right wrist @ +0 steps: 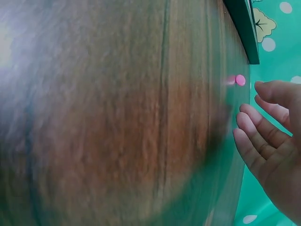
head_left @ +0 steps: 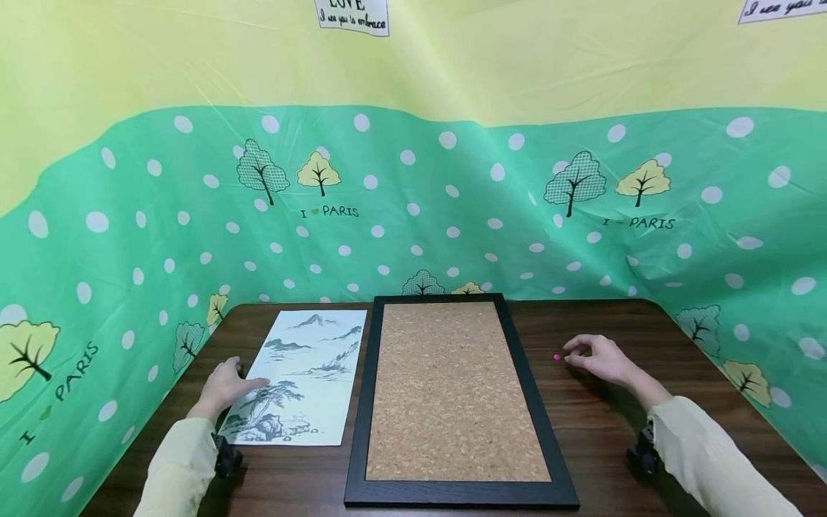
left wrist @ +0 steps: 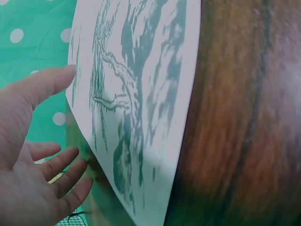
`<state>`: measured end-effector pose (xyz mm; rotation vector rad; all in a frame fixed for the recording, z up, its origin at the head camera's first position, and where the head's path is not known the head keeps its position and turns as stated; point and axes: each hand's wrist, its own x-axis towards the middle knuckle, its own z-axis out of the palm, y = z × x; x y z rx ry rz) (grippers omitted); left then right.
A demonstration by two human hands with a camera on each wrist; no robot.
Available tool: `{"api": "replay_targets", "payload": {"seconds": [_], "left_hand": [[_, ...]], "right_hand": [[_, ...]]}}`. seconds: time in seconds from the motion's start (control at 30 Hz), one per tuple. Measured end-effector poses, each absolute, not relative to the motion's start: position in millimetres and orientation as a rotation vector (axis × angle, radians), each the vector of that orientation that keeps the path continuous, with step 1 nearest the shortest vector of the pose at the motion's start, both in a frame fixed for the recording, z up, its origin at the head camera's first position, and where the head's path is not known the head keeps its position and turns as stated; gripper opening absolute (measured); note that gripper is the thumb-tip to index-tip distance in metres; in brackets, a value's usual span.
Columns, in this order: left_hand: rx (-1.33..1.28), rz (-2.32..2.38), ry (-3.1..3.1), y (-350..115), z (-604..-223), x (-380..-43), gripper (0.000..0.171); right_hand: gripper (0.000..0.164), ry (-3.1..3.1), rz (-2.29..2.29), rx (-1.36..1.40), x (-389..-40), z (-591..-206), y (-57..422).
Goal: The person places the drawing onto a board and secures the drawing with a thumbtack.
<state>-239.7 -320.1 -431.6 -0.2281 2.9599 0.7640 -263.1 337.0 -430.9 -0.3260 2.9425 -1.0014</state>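
Head view shows left hand (head_left: pixel 226 389) loose, gripping nothing, at paper (head_left: pixel 316 406) left of board (head_left: pixel 452 388), right hand (head_left: pixel 602 360) relaxed, empty, beside pink pin (head_left: pixel 557 357); paper probably light, limp, creasable, so lift by edges; pin likely hard, pinch.

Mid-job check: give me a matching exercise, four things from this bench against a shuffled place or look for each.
Things:
1. landscape print
2. corkboard
3. pink object
4. left hand

Descriptions:
A. small, just off the right hand
B. at the print's left edge
C. white with dark scenery
D. black-framed, between print and pink object

Pairs: 1-C, 2-D, 3-A, 4-B
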Motion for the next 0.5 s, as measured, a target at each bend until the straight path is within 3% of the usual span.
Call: {"api": "replay_targets", "payload": {"seconds": [0.5], "left_hand": [[-0.412, 0.789, 2.947, -309, -432, -239, 0.087]], "right_hand": [[0.020, 2.955, -1.033, -0.321, -271, -436, 326]]}}
